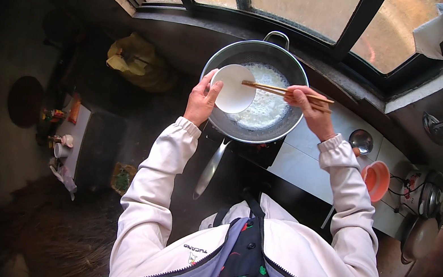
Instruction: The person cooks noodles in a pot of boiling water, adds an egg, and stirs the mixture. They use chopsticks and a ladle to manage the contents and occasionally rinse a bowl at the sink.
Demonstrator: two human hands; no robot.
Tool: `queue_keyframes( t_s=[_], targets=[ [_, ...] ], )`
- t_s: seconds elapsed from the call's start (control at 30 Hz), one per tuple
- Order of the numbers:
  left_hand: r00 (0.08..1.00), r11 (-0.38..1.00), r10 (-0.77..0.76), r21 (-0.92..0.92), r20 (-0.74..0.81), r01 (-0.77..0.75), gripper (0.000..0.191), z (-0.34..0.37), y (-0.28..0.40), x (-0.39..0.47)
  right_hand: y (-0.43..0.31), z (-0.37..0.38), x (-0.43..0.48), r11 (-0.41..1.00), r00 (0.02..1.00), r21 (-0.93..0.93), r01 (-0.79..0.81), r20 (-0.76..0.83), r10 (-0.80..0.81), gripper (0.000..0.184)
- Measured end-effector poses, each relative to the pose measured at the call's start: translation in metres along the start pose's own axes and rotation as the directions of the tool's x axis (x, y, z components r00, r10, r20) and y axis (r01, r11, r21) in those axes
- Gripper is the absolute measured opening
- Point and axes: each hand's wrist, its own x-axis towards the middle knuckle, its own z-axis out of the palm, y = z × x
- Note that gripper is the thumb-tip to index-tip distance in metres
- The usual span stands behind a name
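Note:
My left hand [204, 98] grips a white bowl [233, 93] by its rim, over the left side of a deep metal wok [226, 53]. Held in my right hand [308, 108], a pair of wooden chopsticks [269, 89] reaches left across the wok, tips at the bowl's mouth. Bubbly whitish liquid [266, 113] fills the wok's bottom; the bowl hides part of it. The wok has a loop handle [278, 35] at the far side and a long metal handle [211, 171] towards me. It stands on a black cooktop [260, 153].
On the white tiled counter [303, 163] to the right are a metal ladle [361, 142], a pink plastic basin [375, 181] and a rice cooker [421, 194]. Windows [297, 3] line the far side. A yellowish bag [138, 59] and a small table [78, 134] with cups are at left.

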Motion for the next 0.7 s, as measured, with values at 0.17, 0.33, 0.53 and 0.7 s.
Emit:
queue_keyframes(
  t_s=[0.17,0.33,0.53,0.7],
  targets=[
    [1.0,0.998,0.002,0.069,-0.017,0.0,0.059,0.002,-0.012,0.014,0.013,0.011,-0.031,0.981,0.982,0.046,-0.19,0.011,0.19,0.027],
    [0.998,0.998,-0.062,-0.008,0.012,0.062,0.057,0.008,-0.019,0.026,0.019,-0.008,0.014,0.999,0.999,0.039,0.016,-0.043,-0.014,0.023],
    [0.972,0.972,-0.234,0.038,0.01,0.234,0.051,0.017,-0.008,0.032,0.016,-0.005,0.0,0.995,0.995,-0.069,-0.07,0.069,0.075,0.023],
    [0.893,0.894,-0.443,0.111,0.082,0.433,0.049,0.012,0.014,0.042,0.014,-0.025,0.04,0.985,0.99,-0.153,0.075,0.129,-0.055,0.023]
  ],
)
